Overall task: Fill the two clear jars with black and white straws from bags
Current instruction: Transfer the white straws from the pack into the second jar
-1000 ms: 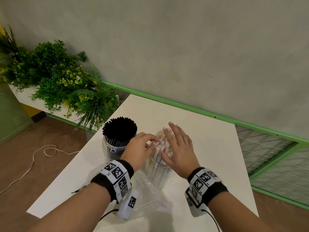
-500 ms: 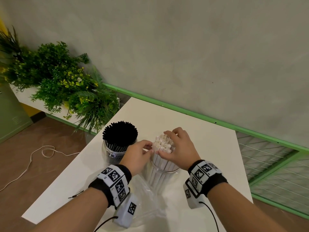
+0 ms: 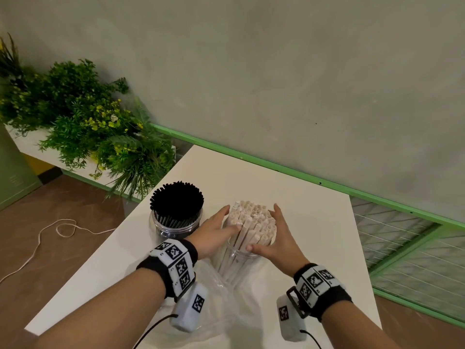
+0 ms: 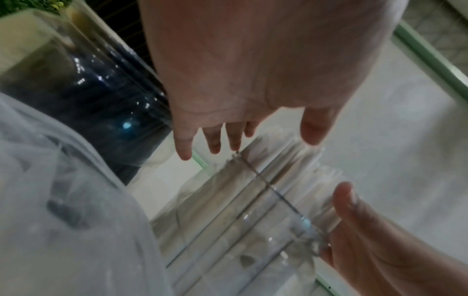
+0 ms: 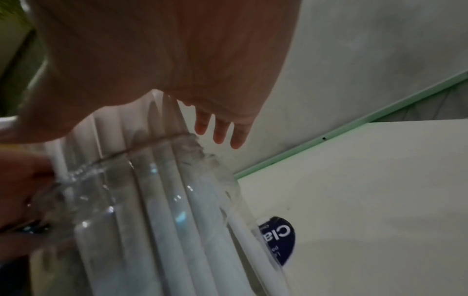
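— What stands on the white table (image 3: pixel 297 197), and where?

— Two clear jars, side by side; the left jar (image 3: pixel 176 226) is full of black straws (image 3: pixel 177 200) standing upright; the right jar (image 3: pixel 239 260), just beside it and nearer to the person, holds the white straws (image 3: pixel 253 220), which stand upright too and rise well above its rim. In front of this jar lies a crumpled clear plastic bag (image 3: pixel 214 298); on the floor at the left are green plants (image 3: pixel 83 122) and a thin cord (image 3: pixel 50 235).

— And the hands, how do they hold?

— Both are spread wide, with straight fingers; they flank the white bundle, one on each side. The left hand (image 3: pixel 216 231) lies flat against the left side of the straws, the thumb across their front; the right hand (image 3: pixel 279 238) lies against the right side, its thumb near the rim of the jar. No finger is curled around a straw; in the left wrist view the fingers (image 4: pixel 215 140) of the left hand are stretched out and a little apart; in the right wrist view the fingertips (image 5: pixel 219 133) of the right hand point past the jar mouth.
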The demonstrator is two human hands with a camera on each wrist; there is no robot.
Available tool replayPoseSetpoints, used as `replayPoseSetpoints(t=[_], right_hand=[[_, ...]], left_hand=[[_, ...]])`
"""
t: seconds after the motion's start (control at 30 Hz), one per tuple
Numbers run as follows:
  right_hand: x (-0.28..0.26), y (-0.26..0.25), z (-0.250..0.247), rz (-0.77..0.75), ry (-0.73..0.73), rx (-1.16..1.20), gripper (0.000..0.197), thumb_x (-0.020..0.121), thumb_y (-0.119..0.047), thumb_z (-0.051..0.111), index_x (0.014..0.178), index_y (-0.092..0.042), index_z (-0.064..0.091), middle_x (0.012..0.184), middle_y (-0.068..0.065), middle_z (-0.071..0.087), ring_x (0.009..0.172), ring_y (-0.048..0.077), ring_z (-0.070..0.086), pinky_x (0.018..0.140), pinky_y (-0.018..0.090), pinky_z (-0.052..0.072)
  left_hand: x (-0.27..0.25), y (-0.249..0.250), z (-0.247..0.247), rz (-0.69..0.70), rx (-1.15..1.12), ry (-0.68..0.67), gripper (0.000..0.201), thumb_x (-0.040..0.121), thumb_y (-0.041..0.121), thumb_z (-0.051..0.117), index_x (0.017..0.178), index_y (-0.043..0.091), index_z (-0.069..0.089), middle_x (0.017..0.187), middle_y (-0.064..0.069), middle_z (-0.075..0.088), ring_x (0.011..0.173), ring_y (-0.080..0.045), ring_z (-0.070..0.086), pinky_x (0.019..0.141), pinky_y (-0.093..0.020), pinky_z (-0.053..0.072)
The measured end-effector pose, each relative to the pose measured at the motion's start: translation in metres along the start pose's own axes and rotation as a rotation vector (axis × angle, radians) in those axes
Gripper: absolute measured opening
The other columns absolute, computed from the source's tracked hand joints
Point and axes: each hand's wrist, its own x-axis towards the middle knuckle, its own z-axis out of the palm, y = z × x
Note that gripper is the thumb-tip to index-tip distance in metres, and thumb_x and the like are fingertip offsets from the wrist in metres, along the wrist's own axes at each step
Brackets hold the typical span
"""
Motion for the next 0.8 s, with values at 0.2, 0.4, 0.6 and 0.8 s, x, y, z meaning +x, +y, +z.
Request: replayPoseSetpoints(t=[0.2,0.4,0.6,0.8], right_hand=[[0.006,-0.005,0.020,-0.078,0.054,0.196,0.093,0.057,-0.024,0.095,0.132,-0.034,0.041,0.126,-0.010,0.060,0.118,0.004,0.056,0.099,0.026,0.046],[0.008,-0.014,0.025,-0.115,0.216,0.306,0.075,0.065,-0.019,0.089,0.121,-0.038,0.041,0.116,-0.009,0.063,0.108,0.005,0.062,0.086,0.020,0.051],[-0.005,0.001,0.021,-0.050,0.256,-0.102,0.113,0.055,-0.060,0.082,0.145,-0.023,0.025,0.127,-0.006,0.033,0.118,0.010,0.033,0.104,0.031,0.033],[-0.006,-0.002,0.012,-0.328,0.286,-0.367,0.100,0.071,-0.065,0.067,0.150,-0.023,0.021,0.151,0.000,0.023,0.139,0.017,0.025,0.113,0.036,0.025]], left_hand=[[0.012,0.000,0.016,0.028,0.040,0.079,0.078,0.082,0.079,0.025,0.149,0.043,0.008,0.159,0.004,0.017,0.147,-0.018,0.011,0.119,-0.048,0.011],[0.010,0.009,0.022,0.114,-0.022,0.132,0.078,0.080,0.083,0.017,0.147,0.044,0.014,0.153,0.005,0.029,0.144,-0.016,0.019,0.119,-0.043,0.015],[0.003,0.004,0.018,0.059,-0.002,0.156,0.072,0.089,0.067,0.024,0.151,0.038,0.002,0.159,0.008,0.014,0.147,-0.017,0.006,0.119,-0.047,0.009],[-0.003,-0.004,0.009,0.041,-0.019,0.144,0.077,0.087,0.070,0.029,0.152,0.034,0.011,0.156,0.008,0.023,0.145,-0.015,0.017,0.119,-0.046,0.016]])
